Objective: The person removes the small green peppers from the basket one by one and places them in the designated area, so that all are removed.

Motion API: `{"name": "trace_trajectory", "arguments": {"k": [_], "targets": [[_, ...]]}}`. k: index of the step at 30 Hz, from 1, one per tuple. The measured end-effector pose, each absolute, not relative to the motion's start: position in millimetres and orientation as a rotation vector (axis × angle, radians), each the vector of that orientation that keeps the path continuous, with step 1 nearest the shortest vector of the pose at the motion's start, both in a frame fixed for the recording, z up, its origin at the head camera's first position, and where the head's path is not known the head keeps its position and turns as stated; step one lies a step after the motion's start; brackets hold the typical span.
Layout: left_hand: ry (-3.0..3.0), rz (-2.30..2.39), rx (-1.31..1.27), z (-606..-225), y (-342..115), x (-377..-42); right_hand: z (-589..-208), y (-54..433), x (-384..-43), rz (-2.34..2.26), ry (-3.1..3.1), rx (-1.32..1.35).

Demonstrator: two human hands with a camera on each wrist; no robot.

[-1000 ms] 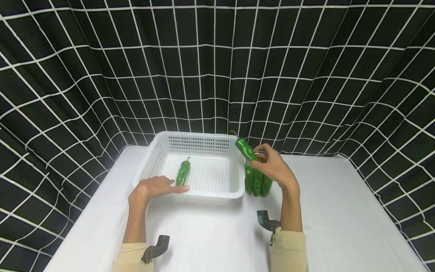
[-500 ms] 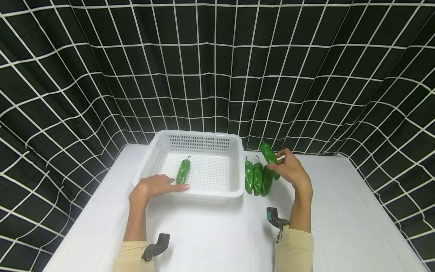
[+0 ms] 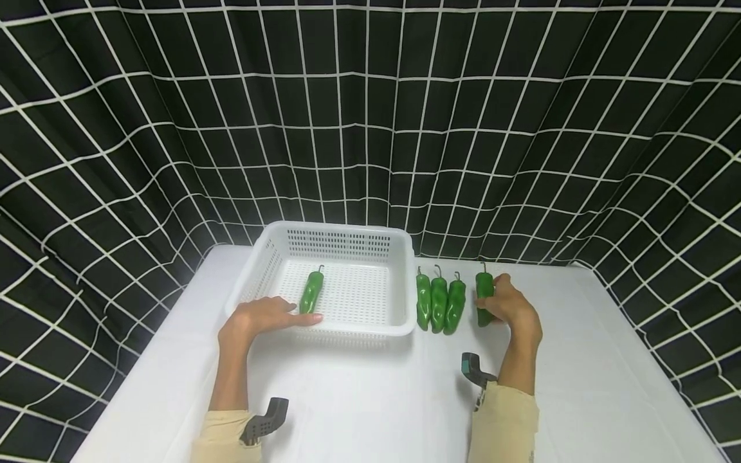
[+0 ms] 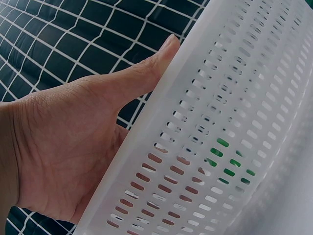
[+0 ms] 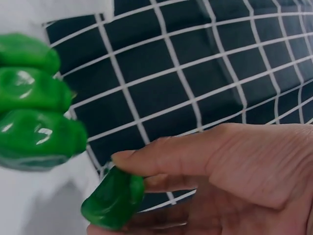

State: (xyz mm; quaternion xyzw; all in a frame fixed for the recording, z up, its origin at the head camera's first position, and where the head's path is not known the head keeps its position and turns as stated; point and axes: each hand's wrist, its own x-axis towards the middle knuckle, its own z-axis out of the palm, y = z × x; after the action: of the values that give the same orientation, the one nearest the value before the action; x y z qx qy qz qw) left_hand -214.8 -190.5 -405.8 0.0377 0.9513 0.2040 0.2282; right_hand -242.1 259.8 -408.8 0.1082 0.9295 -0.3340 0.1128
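My left hand (image 3: 263, 321) grips the near rim of a white perforated plastic basket (image 3: 399, 331), its thumb lying along the rim. In the left wrist view, the fingers show through the slots of the basket wall (image 4: 195, 147). Inside the basket lies one long green pepper (image 3: 311, 292). My right hand (image 3: 511, 308) pinches another green pepper (image 3: 484, 286) between thumb and fingers, stem pointing away, close over the table. Right wrist view: the thumb rests on the held pepper (image 5: 115, 200), with the hand (image 5: 234, 176) behind it.
Three green peppers (image 3: 439, 302) lie side by side, stems away from me, between the basket and my right hand. White cloth covers the table (image 3: 359, 399). Black curtains with a white grid (image 3: 370, 103) stand behind and at both sides.
My right hand has carried its pepper from beside the basket's right rim, over the other peppers, to their right and lower, turning it nearly straight. My left hand has stayed put.
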Motion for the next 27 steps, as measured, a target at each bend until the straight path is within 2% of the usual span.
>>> {"name": "trace_trajectory", "arguments": {"k": [10, 27], "targets": [[2.621, 0.563, 0.103, -406, -191, -216, -429, 262, -245, -0.979, 2.630, 0.338], [2.617, 0.549, 0.107, -407, -190, -216, -431, 262, -245, -0.928, 2.626, 0.355]]}}
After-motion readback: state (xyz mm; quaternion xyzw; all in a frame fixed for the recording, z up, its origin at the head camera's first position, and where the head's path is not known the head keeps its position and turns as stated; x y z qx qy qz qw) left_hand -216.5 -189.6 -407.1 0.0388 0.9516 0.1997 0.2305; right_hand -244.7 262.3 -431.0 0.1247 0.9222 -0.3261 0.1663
